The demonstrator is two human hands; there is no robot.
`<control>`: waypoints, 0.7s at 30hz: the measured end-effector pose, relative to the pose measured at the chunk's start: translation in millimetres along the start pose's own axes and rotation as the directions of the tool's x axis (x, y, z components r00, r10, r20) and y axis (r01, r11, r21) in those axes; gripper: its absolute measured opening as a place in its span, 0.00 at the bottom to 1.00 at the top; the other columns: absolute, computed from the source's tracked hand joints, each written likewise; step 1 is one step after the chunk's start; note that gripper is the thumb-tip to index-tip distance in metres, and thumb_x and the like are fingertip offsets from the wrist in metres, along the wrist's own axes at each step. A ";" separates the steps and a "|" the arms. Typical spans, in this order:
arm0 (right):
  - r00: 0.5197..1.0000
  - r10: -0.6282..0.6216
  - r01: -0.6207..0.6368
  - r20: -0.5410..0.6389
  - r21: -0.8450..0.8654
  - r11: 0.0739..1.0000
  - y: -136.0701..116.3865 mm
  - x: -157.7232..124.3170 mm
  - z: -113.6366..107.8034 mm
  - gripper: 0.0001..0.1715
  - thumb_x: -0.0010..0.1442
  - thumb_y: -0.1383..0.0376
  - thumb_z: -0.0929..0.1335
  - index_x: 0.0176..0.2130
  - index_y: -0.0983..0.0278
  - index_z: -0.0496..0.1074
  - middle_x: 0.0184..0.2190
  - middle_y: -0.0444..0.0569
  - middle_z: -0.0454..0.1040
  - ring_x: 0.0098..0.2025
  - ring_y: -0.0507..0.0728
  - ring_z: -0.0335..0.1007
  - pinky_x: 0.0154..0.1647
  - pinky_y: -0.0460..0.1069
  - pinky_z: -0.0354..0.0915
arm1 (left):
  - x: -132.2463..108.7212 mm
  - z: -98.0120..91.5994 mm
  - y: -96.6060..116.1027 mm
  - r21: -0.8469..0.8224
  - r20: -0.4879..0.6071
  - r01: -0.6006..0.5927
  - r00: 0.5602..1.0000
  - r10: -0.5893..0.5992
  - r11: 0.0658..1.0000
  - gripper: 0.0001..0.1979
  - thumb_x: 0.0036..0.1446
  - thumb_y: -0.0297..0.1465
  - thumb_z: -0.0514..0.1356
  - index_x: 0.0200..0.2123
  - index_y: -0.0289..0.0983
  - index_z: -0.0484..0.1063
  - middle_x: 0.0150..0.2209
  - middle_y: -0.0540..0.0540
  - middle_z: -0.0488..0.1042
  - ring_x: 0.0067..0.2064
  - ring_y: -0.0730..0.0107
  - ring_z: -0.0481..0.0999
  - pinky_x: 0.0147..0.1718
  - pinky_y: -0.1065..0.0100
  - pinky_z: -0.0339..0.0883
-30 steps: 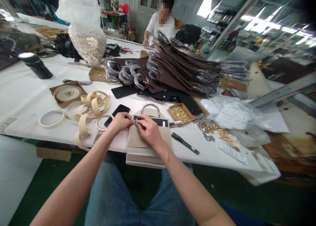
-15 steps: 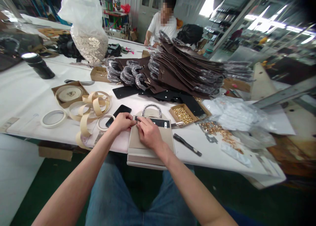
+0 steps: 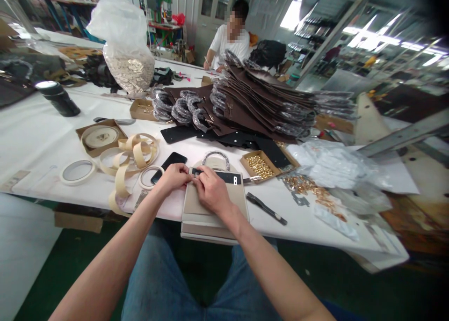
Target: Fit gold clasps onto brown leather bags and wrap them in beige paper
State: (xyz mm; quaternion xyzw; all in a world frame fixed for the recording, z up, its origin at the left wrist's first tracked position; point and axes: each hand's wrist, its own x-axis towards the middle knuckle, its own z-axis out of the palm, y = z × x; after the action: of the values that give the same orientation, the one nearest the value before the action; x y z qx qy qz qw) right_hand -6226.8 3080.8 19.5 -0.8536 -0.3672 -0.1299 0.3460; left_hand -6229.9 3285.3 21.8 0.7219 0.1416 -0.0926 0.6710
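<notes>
A beige handbag point(image 3: 228, 204) lies flat at the table's front edge, its plastic-wrapped handle point(image 3: 214, 153) pointing away from me. Along its top runs a black strip point(image 3: 227, 176) with a pale rectangular fitting near the right end. At the strip's left end my left hand point(image 3: 175, 177) is closed, its fingertips pinched together at the bag's corner. My right hand point(image 3: 212, 190) rests over the bag, thumb and fingers closed on the same end of the strip, nearly touching the left fingertips. Whatever small thing they pinch is hidden.
A dark-handled tool point(image 3: 266, 208) lies right of the bag, near a box of gold studs point(image 3: 258, 165). Left are tape rolls point(image 3: 77, 171), a loose beige strip point(image 3: 121, 183) and a phone point(image 3: 171, 162). Behind stand stacked brown bag pieces point(image 3: 259, 101); a person point(image 3: 229, 45) sits beyond.
The view has shifted slightly. My right fingers have moved a little at the strip's left end, where a small pale fitting now shows more. The bag stays in place.
</notes>
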 end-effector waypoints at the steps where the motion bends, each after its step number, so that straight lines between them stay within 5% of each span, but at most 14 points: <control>1: 1.000 0.015 -0.015 -0.003 -0.002 1.000 -1.6 2.2 -1.5 0.12 0.82 0.62 0.66 0.45 0.61 0.77 0.62 0.62 0.79 0.62 0.67 0.77 0.66 0.63 0.76 | -0.9 0.0 1.0 0.008 0.007 -0.014 1.000 0.014 1.000 0.18 0.45 0.35 0.78 0.31 0.39 0.72 0.25 0.51 0.72 0.27 0.69 0.74 0.24 0.72 0.71; 6: 0.998 0.050 -0.051 -0.036 -0.025 0.998 -7.7 6.5 -10.4 0.09 0.80 0.65 0.67 0.43 0.59 0.75 0.55 0.56 0.81 0.56 0.64 0.80 0.60 0.58 0.77 | -1.4 2.1 -2.4 0.072 0.066 -0.053 0.997 0.048 0.996 0.21 0.46 0.43 0.78 0.31 0.40 0.71 0.25 0.53 0.71 0.26 0.70 0.72 0.23 0.72 0.65; 14: 0.966 0.124 -0.112 -0.225 0.067 0.991 -8.3 8.2 -2.0 0.11 0.73 0.72 0.67 0.40 0.58 0.76 0.48 0.53 0.82 0.48 0.65 0.85 0.51 0.59 0.83 | 30.0 6.1 -27.6 0.105 0.098 -0.107 0.991 0.097 0.989 0.32 0.41 0.60 0.77 0.27 0.43 0.66 0.22 0.52 0.71 0.22 0.67 0.69 0.20 0.69 0.61; 19: 0.931 0.096 -0.061 -0.354 0.108 0.992 -14.3 -9.2 -61.9 0.11 0.72 0.71 0.70 0.45 0.54 0.80 0.51 0.54 0.83 0.53 0.66 0.84 0.55 0.61 0.83 | 31.5 10.5 -25.8 0.193 0.048 -0.090 0.995 0.082 0.977 0.29 0.41 0.55 0.77 0.26 0.44 0.66 0.19 0.51 0.70 0.22 0.65 0.70 0.19 0.68 0.60; 21: 0.890 0.152 -0.158 -0.431 0.022 0.987 -0.1 -36.8 -99.8 0.10 0.73 0.69 0.71 0.47 0.54 0.81 0.48 0.54 0.83 0.51 0.67 0.83 0.53 0.62 0.82 | 29.8 10.6 -20.5 0.224 0.043 -0.081 0.996 0.073 0.971 0.27 0.43 0.54 0.76 0.26 0.43 0.66 0.19 0.51 0.70 0.21 0.65 0.69 0.18 0.68 0.60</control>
State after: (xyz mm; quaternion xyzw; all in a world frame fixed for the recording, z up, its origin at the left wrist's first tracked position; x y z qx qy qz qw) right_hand -6249.3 2992.7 74.5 -0.8325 -0.2116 -0.2900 0.4220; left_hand -6207.9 3278.3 -8.1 0.7967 0.0903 -0.0944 0.5900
